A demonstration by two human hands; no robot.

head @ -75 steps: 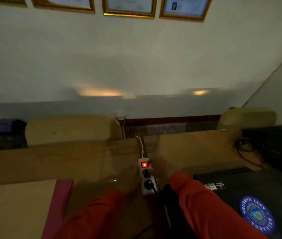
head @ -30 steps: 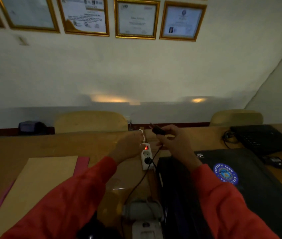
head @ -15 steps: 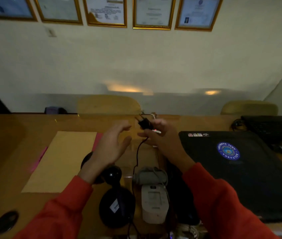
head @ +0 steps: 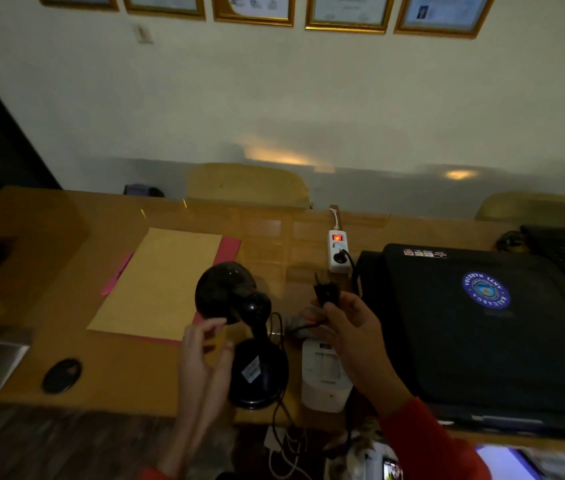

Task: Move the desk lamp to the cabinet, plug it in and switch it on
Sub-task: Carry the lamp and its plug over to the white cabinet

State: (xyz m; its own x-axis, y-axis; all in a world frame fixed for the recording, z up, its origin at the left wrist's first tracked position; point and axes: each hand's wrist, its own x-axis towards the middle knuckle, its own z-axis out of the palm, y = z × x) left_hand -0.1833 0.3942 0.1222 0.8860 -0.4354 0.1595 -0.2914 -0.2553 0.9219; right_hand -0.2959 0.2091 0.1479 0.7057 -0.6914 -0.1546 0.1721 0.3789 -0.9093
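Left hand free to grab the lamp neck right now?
Probably yes. The left hand is open and empty beside the desk lamp, fingers curled toward its neck, nothing between them. The right hand holds the plug clear of that path.

The black desk lamp (head: 246, 327) stands upright near the desk's front edge, its unplugged plug (head: 326, 293) raised.

Desk lamp (head: 250, 327): stands on the desk (head: 66, 220) near your edge, just left of the small box device (head: 324, 375).
Envelope (head: 156, 285): lies behind and left of your lamp.
Power strip (head: 338, 251): behind the lamp, left of the laptop bag (head: 482, 323).
Plug (head: 326, 292): in your right hand (head: 350, 327), in front of the strip.
Left hand (head: 201, 355): just left of the lamp's neck.
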